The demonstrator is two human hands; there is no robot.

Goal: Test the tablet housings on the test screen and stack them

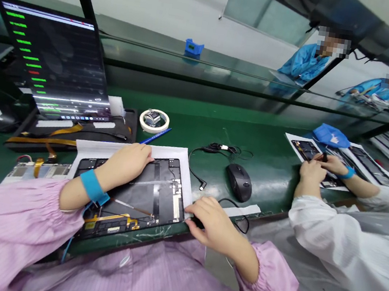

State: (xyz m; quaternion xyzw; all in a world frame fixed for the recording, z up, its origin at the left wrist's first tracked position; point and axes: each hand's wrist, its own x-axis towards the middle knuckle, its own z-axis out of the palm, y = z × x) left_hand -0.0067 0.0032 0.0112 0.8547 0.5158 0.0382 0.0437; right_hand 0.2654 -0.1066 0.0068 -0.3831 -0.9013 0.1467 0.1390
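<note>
An opened tablet housing (141,191), dark inside with flat orange cables and a small board along its right side, lies tilted on a white sheet (189,176) at the table's front edge. Reaching across its left part, my left hand (127,164) wears a blue wrist strap (91,186); its fingers are closed at the far edge, their tips partly hidden. At the near right corner, the thumb and fingers of my right hand (217,225) close on the housing's edge.
Left stands a lit screen (59,65), with a circuit assembly (37,171) before it. Behind the housing are a tape roll (154,121) and a blue pen (155,136). Rightward lie a cable (194,167) and a black mouse (239,182). A co-worker's hands (318,170) work at far right.
</note>
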